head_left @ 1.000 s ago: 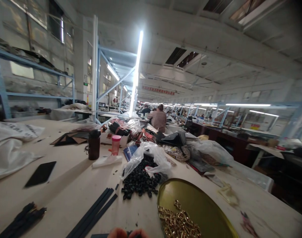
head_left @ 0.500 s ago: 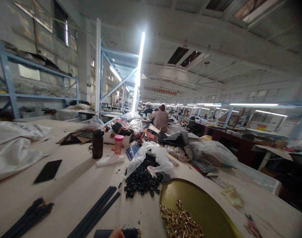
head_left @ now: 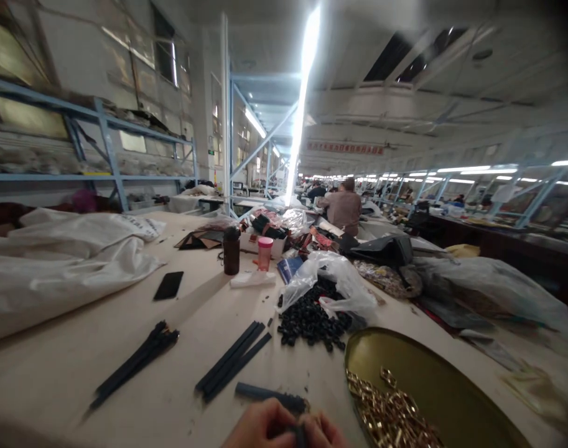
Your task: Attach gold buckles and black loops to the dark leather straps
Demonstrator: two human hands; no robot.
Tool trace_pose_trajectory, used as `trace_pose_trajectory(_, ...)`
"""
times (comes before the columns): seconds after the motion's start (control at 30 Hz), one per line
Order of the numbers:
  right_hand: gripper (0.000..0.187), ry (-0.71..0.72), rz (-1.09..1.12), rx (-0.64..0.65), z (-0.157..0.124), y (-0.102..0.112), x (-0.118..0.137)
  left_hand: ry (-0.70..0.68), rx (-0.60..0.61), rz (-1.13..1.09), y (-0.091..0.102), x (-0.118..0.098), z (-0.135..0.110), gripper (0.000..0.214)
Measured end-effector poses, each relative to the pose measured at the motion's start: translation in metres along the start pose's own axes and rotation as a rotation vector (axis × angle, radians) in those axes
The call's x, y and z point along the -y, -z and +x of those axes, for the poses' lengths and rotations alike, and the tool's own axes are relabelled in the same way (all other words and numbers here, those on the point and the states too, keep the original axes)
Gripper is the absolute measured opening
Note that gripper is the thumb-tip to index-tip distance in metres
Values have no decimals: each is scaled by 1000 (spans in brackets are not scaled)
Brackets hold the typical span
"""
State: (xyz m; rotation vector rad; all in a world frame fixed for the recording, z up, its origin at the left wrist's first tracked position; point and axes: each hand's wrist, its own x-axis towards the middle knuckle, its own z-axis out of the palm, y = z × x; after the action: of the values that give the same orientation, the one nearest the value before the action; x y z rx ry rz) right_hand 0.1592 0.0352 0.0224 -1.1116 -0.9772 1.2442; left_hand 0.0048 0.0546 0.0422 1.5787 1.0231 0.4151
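Note:
At the bottom edge my left hand (head_left: 258,426) and my right hand (head_left: 323,431) meet, both closed around a small dark piece (head_left: 300,434) pinched between them. Just beyond my fingers a dark strap (head_left: 269,394) lies flat on the table. A round brass-coloured tray (head_left: 433,379) to the right holds a heap of gold metal buckles (head_left: 389,417). Ahead, a pile of small black parts (head_left: 311,320) spills out of a clear plastic bag (head_left: 335,280). The lower parts of both hands are cut off by the frame.
Two bundles of dark straps (head_left: 232,367) (head_left: 134,364) lie left of my hands. A black phone (head_left: 168,285), a dark bottle (head_left: 231,251), a pink cup (head_left: 265,252) and white sacks (head_left: 55,261) are farther off. A person (head_left: 344,208) sits with their back to me.
The view has tilted down and swung left. My hands, earlier only fingertips at the bottom edge, now show closed together on a dark piece, and the strap lies beyond them.

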Motion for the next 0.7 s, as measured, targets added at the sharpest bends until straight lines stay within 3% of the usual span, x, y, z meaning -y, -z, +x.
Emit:
trace_pose_trajectory(0.1, 39, -64, 16, -137, -32, -4, -21, -25, 70, -183, -5, -9, -8, 29)
trace_pose_trajectory(0.2, 33, -33, -37, -206, -42, -3, -22, 20, 129, -233, -4, -10, -11, 32)
trace_pose_trajectory(0.37, 25, -96, -139, 8, -45, 4, -14, 66, 265, -275, 2, -4, -17, 35)
trace_pose_trajectory(0.57, 22, -261, -34, 111, -51, 5, -15, 79, 270, -277, 1, -4, -20, 32)
trace_pose_trajectory(0.7, 16, -107, -344, 80, -53, 8, -15, 181, 252, -308, -2, -3, -19, 35)
